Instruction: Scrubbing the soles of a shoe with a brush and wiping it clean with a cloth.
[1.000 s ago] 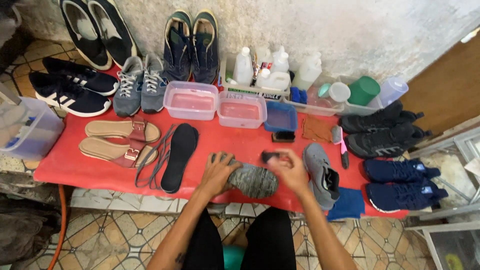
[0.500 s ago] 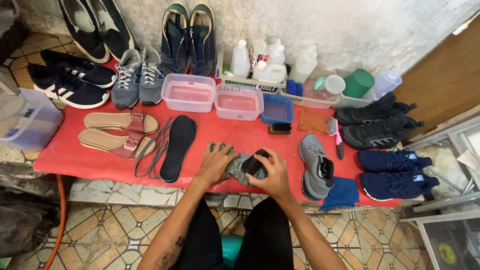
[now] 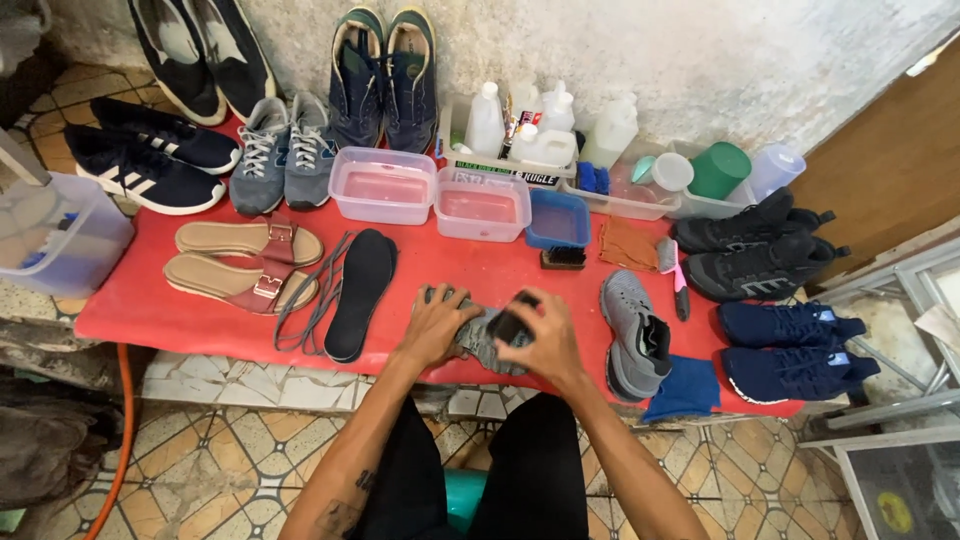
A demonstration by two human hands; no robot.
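**Grey shoe under brush, near table's front edge**

Grey knit shoe (image 3: 480,338) lying on the red table (image 3: 130,315) at its front edge, sole turned up, long axis running left to right; which end is the toe cannot be told, both ends being covered. Left hand (image 3: 437,326) clamped over its left end, fingers curled round the upper. Right hand (image 3: 545,340) closed on a small dark brush (image 3: 508,326), pressed onto the shoe's right part. Hands close together, both on the shoe.

Just right, the matching grey shoe (image 3: 632,335), lying on its side, toe pointing away, with a blue cloth (image 3: 683,388) at its heel. Just left, a black insole (image 3: 358,292) and grey laces (image 3: 305,305), both lengthwise away from the body; beyond those, tan sandals (image 3: 240,262).

Further back, two clear tubs (image 3: 383,186) (image 3: 481,203) holding pinkish water, a smaller blue tub (image 3: 557,218) with a dark brush (image 3: 562,258) in front of it. Behind, a tray of white bottles (image 3: 520,135), and a clear bin (image 3: 640,195) with a green cup (image 3: 722,170) beside it. At far left, a clear plastic box (image 3: 55,235), contents blurred.
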